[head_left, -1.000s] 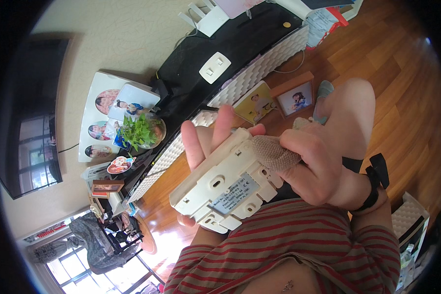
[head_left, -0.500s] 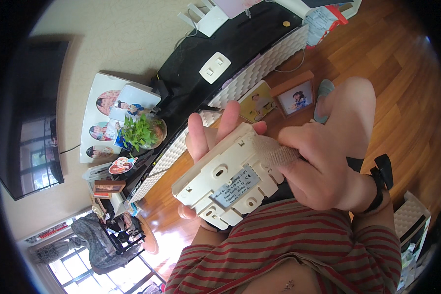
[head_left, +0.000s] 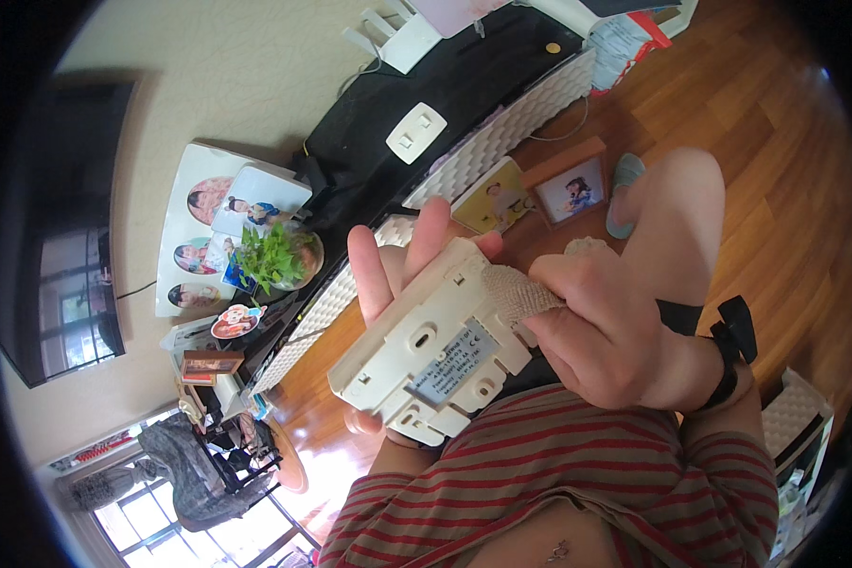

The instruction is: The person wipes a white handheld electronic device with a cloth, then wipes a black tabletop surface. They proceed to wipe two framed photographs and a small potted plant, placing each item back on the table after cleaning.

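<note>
My left hand (head_left: 427,244) holds a white plastic control unit (head_left: 385,363) from beneath. Its back faces up, showing slots, mounting holes and a grey printed label (head_left: 457,362). Two left fingers stick up beyond its far edge, and the thumb shows at its lower left corner; the palm is hidden. My right hand (head_left: 604,327) is closed around a beige ribbed cloth (head_left: 518,295), which it presses against the unit's upper right end. A small white plastic plate (head_left: 415,133) with two raised clips lies on the black cabinet top (head_left: 374,104).
Beyond my hands run the long black cabinet and its white quilted front (head_left: 544,104). A leafy plant (head_left: 270,254) in a glass bowl and photo panels (head_left: 195,208) stand on it. Framed photos (head_left: 573,192) lean below, near a green slipper (head_left: 625,194) on the wooden floor (head_left: 776,189).
My right hand and the cloth have shifted slightly left along the unit's end. The raised left fingers and the unit have moved a little left too.
</note>
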`<action>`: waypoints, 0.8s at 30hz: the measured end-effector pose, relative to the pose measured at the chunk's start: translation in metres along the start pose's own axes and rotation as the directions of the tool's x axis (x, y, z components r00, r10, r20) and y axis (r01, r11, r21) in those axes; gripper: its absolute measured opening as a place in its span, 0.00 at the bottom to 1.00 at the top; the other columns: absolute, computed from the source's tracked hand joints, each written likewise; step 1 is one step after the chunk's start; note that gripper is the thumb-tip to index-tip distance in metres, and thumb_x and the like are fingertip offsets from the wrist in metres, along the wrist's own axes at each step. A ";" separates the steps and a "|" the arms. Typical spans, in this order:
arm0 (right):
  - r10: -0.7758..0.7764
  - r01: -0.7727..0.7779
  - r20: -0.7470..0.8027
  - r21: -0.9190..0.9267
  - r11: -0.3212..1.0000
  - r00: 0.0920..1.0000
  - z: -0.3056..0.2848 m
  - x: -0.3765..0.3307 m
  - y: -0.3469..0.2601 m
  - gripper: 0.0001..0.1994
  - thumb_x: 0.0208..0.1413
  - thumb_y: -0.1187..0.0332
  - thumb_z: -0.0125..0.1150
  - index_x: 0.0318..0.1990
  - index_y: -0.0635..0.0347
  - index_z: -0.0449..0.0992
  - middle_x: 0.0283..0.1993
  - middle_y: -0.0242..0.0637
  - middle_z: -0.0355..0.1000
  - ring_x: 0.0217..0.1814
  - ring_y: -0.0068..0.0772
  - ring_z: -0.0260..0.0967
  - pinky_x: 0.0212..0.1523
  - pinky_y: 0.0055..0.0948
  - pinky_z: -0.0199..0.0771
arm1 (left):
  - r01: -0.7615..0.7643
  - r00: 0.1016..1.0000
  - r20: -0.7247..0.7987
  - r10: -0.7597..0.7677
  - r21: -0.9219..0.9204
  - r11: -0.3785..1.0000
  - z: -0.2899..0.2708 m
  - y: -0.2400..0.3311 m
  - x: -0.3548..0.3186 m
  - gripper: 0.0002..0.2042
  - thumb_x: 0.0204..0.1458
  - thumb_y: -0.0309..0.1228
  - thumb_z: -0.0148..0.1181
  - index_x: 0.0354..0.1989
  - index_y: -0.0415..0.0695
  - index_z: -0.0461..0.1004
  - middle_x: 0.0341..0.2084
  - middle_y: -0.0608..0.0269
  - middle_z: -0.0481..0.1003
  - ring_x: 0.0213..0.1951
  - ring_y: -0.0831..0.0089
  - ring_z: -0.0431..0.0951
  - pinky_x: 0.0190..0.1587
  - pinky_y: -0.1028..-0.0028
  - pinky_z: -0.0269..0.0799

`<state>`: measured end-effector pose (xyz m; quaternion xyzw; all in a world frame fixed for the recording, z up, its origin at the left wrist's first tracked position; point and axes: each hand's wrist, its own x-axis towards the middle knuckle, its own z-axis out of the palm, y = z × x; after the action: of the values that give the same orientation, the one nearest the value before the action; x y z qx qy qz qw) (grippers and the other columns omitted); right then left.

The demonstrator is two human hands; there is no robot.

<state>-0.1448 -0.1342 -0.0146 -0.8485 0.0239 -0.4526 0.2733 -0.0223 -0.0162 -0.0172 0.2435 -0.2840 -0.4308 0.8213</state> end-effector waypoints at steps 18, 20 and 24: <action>-0.007 0.007 0.001 -0.047 0.999 1.000 0.002 -0.002 0.001 0.09 0.50 0.71 0.59 0.37 0.67 0.75 0.42 0.45 0.68 0.31 0.39 0.67 0.27 0.34 0.64 | 0.168 0.975 -0.183 -0.126 0.238 0.957 0.011 0.008 -0.004 0.58 0.32 0.67 0.68 0.72 0.71 0.39 0.71 0.54 0.47 0.65 0.42 0.57 0.61 0.49 0.64; 0.002 -0.003 -0.014 -0.043 0.999 1.000 0.001 -0.003 0.002 0.09 0.50 0.71 0.59 0.37 0.67 0.75 0.41 0.46 0.68 0.31 0.39 0.66 0.27 0.34 0.64 | 0.205 0.966 -0.206 -0.153 0.258 0.944 0.012 0.009 -0.005 0.57 0.32 0.67 0.67 0.72 0.72 0.39 0.71 0.56 0.47 0.65 0.42 0.57 0.61 0.50 0.64; 0.017 -0.016 0.004 -0.045 0.999 1.000 0.001 -0.004 -0.002 0.09 0.50 0.71 0.59 0.38 0.66 0.75 0.42 0.46 0.69 0.31 0.38 0.67 0.27 0.34 0.64 | 0.181 0.979 -0.135 -0.155 0.213 0.960 0.008 0.011 -0.003 0.55 0.34 0.66 0.66 0.72 0.73 0.40 0.71 0.57 0.47 0.65 0.42 0.56 0.61 0.49 0.63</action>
<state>-0.1468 -0.1310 -0.0173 -0.8552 0.0403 -0.4477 0.2580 -0.0232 -0.0092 -0.0049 0.3825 -0.2604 -0.4493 0.7642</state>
